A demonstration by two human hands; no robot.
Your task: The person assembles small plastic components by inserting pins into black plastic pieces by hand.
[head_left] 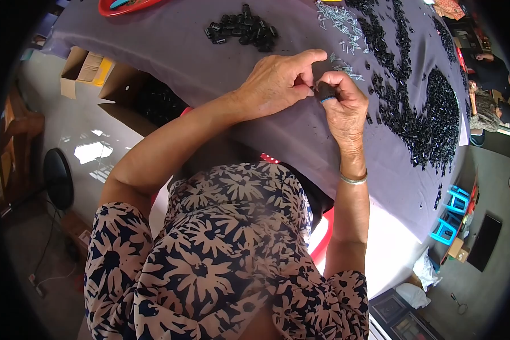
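Over the purple-grey tablecloth [300,130], my two hands meet fingertip to fingertip. My left hand [277,84] has its thumb and fingers drawn together in a pinch, with the index finger stretched out above. Opposite it, my right hand [348,105] is curled, and its thumb wears a dark cover [326,90] with a blue edge. A tiny dark bit shows between the fingertips, too small to name. Slim silvery pins or screws [345,25] lie scattered just beyond my hands. A small heap of black cylindrical parts [243,29] sits beyond my left hand.
Many more small black parts [430,119] spread across the table's right side. A red tray [127,8] stands at the far left. Below the table's left edge are open cardboard boxes [119,105], one holding black pieces. Blue stools [450,212] and other people [487,107] are at the right.
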